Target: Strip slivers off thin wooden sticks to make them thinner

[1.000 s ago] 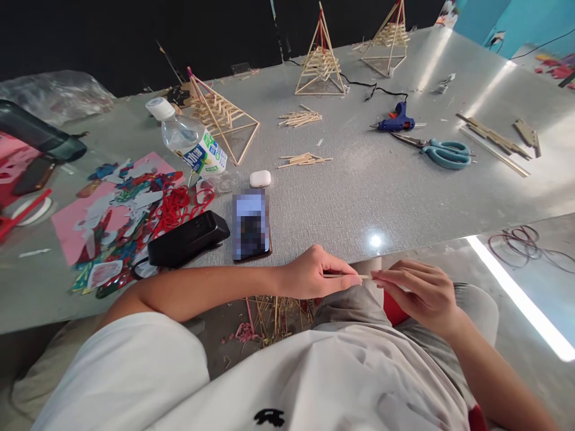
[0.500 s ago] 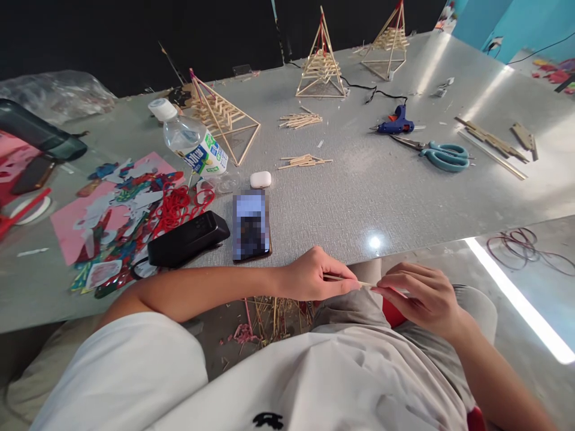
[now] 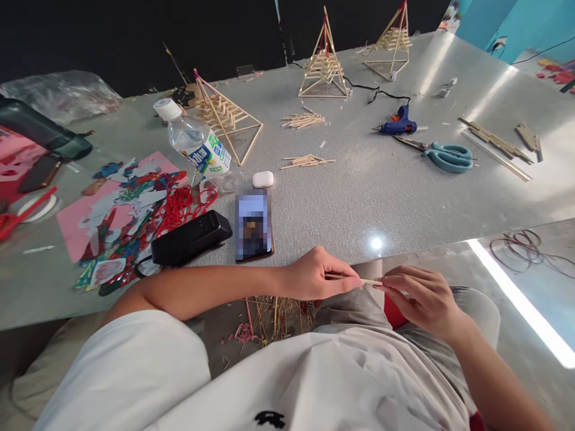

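My left hand and my right hand meet over my lap, just below the near edge of the grey table. Both pinch a thin wooden stick, the left closed round one end, the right's fingertips on the other end. A phone lies on the table just beyond my left hand, beside a black case. Bits of stick and straw lie on the floor under my left forearm.
Three stick pyramids stand further back. Two piles of cut sticks lie mid-table. A blue glue gun, teal scissors, a water bottle, white earbud case and coloured paper scraps are around.
My hands have barely moved; the right fingertips shifted slightly along the stick. The view has drifted a little.
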`<control>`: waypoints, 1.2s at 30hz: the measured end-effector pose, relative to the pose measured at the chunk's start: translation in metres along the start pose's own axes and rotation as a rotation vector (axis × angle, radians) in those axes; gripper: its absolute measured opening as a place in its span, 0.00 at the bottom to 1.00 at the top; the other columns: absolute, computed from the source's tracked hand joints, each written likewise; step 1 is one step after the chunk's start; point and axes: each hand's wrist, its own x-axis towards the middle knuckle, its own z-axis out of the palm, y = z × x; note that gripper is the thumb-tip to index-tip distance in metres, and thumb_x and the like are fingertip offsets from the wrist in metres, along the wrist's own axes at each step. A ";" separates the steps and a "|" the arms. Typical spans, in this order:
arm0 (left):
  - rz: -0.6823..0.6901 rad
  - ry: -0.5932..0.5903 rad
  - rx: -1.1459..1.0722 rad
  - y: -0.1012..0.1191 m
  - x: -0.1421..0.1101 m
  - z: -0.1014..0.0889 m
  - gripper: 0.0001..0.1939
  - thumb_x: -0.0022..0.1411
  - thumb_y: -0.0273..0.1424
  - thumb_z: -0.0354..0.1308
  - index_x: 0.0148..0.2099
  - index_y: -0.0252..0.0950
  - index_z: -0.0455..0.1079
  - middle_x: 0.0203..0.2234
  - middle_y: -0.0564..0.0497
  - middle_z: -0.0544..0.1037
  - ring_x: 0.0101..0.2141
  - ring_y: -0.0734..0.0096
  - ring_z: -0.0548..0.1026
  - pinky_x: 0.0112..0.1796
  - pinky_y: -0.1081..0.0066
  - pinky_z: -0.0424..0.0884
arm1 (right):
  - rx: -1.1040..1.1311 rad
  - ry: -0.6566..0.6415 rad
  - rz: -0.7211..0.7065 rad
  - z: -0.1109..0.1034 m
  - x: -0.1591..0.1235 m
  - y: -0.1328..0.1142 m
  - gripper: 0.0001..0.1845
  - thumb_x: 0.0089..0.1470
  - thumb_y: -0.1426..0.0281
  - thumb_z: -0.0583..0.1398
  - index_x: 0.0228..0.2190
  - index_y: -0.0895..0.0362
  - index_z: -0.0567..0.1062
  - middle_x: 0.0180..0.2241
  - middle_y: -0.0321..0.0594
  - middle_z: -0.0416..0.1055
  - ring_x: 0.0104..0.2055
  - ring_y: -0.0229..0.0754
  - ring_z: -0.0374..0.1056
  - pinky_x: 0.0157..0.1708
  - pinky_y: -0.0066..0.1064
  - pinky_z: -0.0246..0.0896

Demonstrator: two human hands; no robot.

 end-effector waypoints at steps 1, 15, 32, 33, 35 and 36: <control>-0.001 0.001 0.003 0.001 0.000 0.000 0.19 0.73 0.39 0.61 0.45 0.28 0.87 0.18 0.58 0.66 0.20 0.80 0.57 0.22 0.76 0.53 | 0.000 0.006 0.008 0.000 0.000 0.000 0.09 0.70 0.82 0.62 0.47 0.59 0.78 0.31 0.41 0.81 0.29 0.40 0.76 0.30 0.30 0.71; 0.048 -0.003 0.075 -0.001 0.000 0.002 0.18 0.74 0.38 0.62 0.43 0.28 0.87 0.19 0.58 0.64 0.22 0.80 0.58 0.24 0.76 0.55 | 0.080 0.051 0.031 0.003 0.007 -0.004 0.12 0.67 0.82 0.66 0.48 0.57 0.81 0.29 0.38 0.82 0.29 0.40 0.77 0.28 0.30 0.74; 0.017 -0.003 0.052 0.005 0.001 0.000 0.20 0.74 0.38 0.59 0.45 0.28 0.86 0.18 0.58 0.66 0.21 0.80 0.57 0.23 0.76 0.53 | 0.009 0.094 -0.035 0.004 0.011 -0.007 0.25 0.66 0.85 0.61 0.60 0.55 0.78 0.33 0.40 0.84 0.29 0.42 0.78 0.27 0.31 0.74; 0.018 0.001 0.046 0.006 0.000 0.000 0.20 0.75 0.38 0.58 0.46 0.28 0.86 0.18 0.57 0.66 0.21 0.79 0.56 0.23 0.76 0.53 | 0.011 0.096 -0.034 0.004 0.011 -0.006 0.26 0.66 0.85 0.61 0.60 0.55 0.78 0.33 0.40 0.84 0.29 0.42 0.78 0.27 0.31 0.74; 0.026 0.006 0.033 0.006 0.000 0.000 0.20 0.74 0.37 0.57 0.48 0.28 0.86 0.18 0.57 0.67 0.21 0.79 0.57 0.23 0.76 0.53 | 0.020 0.097 -0.031 0.004 0.011 -0.006 0.27 0.65 0.85 0.62 0.61 0.55 0.78 0.33 0.40 0.84 0.30 0.42 0.78 0.28 0.31 0.74; 0.031 0.006 0.027 0.006 -0.001 0.000 0.20 0.74 0.37 0.57 0.49 0.28 0.86 0.19 0.57 0.68 0.22 0.78 0.58 0.23 0.76 0.53 | 0.024 0.096 -0.031 0.004 0.011 -0.005 0.26 0.65 0.85 0.62 0.61 0.55 0.78 0.33 0.39 0.84 0.30 0.42 0.78 0.29 0.31 0.74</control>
